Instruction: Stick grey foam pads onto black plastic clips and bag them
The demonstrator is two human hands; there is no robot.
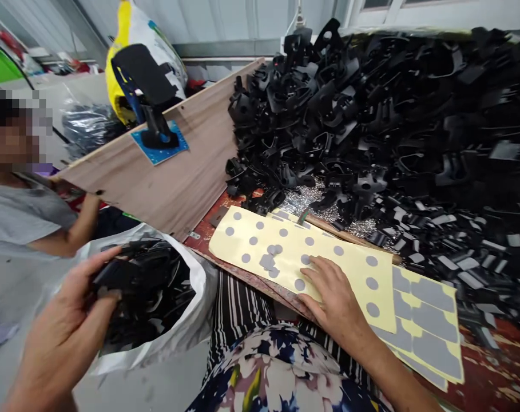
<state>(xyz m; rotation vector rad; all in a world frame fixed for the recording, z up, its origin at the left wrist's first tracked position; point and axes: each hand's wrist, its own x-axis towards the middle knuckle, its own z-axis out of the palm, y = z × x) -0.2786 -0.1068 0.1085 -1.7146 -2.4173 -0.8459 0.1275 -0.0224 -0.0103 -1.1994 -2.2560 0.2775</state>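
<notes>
My left hand [73,320] grips a black plastic part [120,272] between thumb and fingers, above a white sack [199,280] full of similar black parts. My right hand [330,286] rests with fingers spread on a pale yellow sheet [349,272] of round grey stickers, its fingertips beside a grey dot [300,284]. A few loose or overlapping grey pieces [268,261] lie on that sheet. Beneath its right end, other yellow sheets carry larger grey shaped stickers [433,297].
A big heap of black plastic parts [328,109] covers the back of the red worktable [487,366], with small black and grey pieces [452,234] at right. A wooden board [191,166] stands at left, bearing a black bracket [159,131]. Another person [23,212] is at far left.
</notes>
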